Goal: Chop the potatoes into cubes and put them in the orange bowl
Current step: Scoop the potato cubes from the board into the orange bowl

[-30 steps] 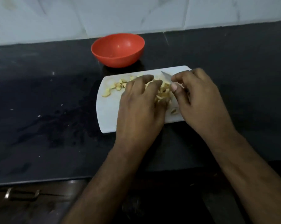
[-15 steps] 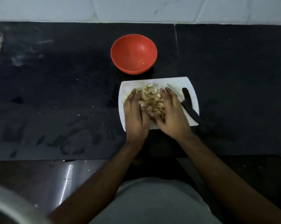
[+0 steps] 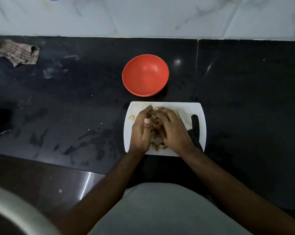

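Note:
A pile of pale potato cubes (image 3: pixel 154 121) lies on the white cutting board (image 3: pixel 196 108) in the head view. My left hand (image 3: pixel 140 131) and my right hand (image 3: pixel 173 131) cup the pile from both sides, fingers curled round it and fingertips nearly meeting at the far end. Most cubes are hidden between my palms. One stray potato piece (image 3: pixel 131 117) sits near the board's left edge. The orange bowl (image 3: pixel 145 75) stands just behind the board, and I see nothing inside it. A black-handled knife (image 3: pixel 195 126) lies on the board's right side, beside my right hand.
The board rests on a black stone counter (image 3: pixel 75 102) against a white tiled wall. A crumpled striped cloth (image 3: pixel 18 52) lies far left at the back. A metal rim (image 3: pixel 16 206) curves through the lower left corner. The counter's front edge runs just below the board.
The knife was let go and now lies on the board. Both hands have closed in round the cubes, gathering the loose spread into one tight heap. The camera looks more steeply down.

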